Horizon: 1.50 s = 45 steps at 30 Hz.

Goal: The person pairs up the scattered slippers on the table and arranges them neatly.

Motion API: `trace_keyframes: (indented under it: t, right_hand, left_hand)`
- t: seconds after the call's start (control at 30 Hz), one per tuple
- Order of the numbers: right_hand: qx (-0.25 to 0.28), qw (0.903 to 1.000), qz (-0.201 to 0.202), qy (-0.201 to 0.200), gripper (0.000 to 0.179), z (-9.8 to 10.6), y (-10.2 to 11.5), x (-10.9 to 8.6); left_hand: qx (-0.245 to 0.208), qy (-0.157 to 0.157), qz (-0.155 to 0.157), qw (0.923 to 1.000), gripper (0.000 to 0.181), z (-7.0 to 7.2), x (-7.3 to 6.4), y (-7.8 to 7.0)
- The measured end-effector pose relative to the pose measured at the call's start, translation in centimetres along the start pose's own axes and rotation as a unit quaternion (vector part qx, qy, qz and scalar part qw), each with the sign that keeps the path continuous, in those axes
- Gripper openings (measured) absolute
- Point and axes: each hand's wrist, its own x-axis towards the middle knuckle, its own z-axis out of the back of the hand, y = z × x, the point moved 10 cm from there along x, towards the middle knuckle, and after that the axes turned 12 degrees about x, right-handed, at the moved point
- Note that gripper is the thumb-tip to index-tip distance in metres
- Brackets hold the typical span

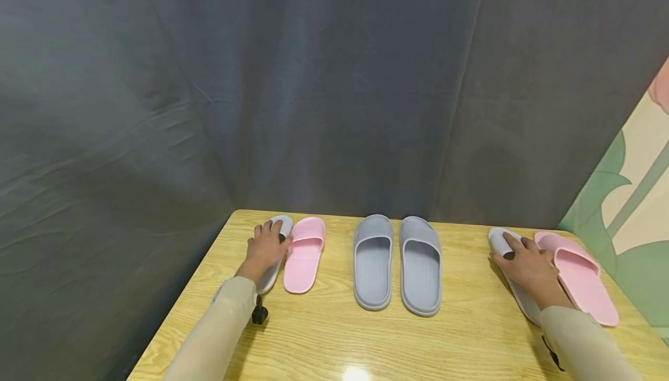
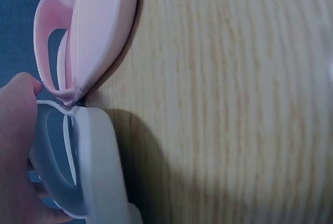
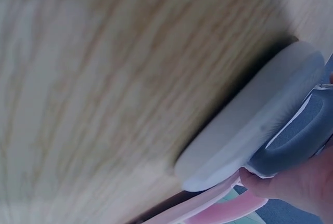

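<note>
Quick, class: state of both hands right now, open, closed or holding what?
Left hand: holding the leftmost grey slipper.
Right hand: holding the rightmost grey slipper.

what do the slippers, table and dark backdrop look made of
Slippers: probably moulded foam or soft plastic, matte; thick soles, ribbed footbeds. Table: wood or wood-look laminate, slightly glossy; grain lines, a bright glare spot. Dark backdrop: likely fabric, mostly dull; creases and soft folds show.

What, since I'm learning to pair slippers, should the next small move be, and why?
Probably lift the pale grey, rubbery-looking slide slipper with the right hand: that hand grips it, and right beside it lies a pink, rubbery-looking slide slipper, mismatched in colour.
</note>
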Motion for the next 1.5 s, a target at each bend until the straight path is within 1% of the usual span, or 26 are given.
trace_keyframes:
  t: [0.13, 0.3, 0.5, 0.7, 1.13, 1.37, 1.5]
  right_hand:
    - [0.008, 1.0, 0.001, -0.005, 0.083, 0.2, 0.3, 0.1]
    - [0.005, 0.9999, 0.005, -0.015, 0.077, 0.4, 0.6, 0.3]
    - [0.008, 0.9996, 0.006, -0.026, 0.071, 0.5, 0.7, 0.3]
    - [0.012, 0.9991, 0.009, -0.039, 0.068, 0.4, 0.7, 0.4]
    - [0.013, 0.9989, 0.009, -0.045, 0.071, 0.5, 0.9, 0.3]
    - [0.015, 0.9979, 0.024, -0.058, 0.07, 1.1, 2.0, 0.0]
    - [0.014, 0.9981, 0.024, -0.055, 0.071, 1.3, 2.6, 0.0]
  left_hand:
    - [-0.009, -0.003, 0.008, 0.9999, 0.069, 0.2, 0.1, 0.3]
    - [-0.012, -0.001, 0.015, 0.9998, 0.067, 0.2, 0.2, 0.5]
    - [-0.015, -0.006, 0.012, 0.9998, 0.065, 0.4, 0.2, 0.4]
    - [-0.018, -0.007, 0.009, 0.9998, 0.065, 0.4, 0.4, 0.5]
    - [-0.031, -0.004, 0.019, 0.9993, 0.065, 0.2, 0.2, 0.9]
    - [-0.032, -0.023, 0.015, 0.9991, 0.064, 0.9, 0.4, 0.6]
    - [-0.034, -0.027, 0.014, 0.999, 0.064, 1.5, 0.3, 0.3]
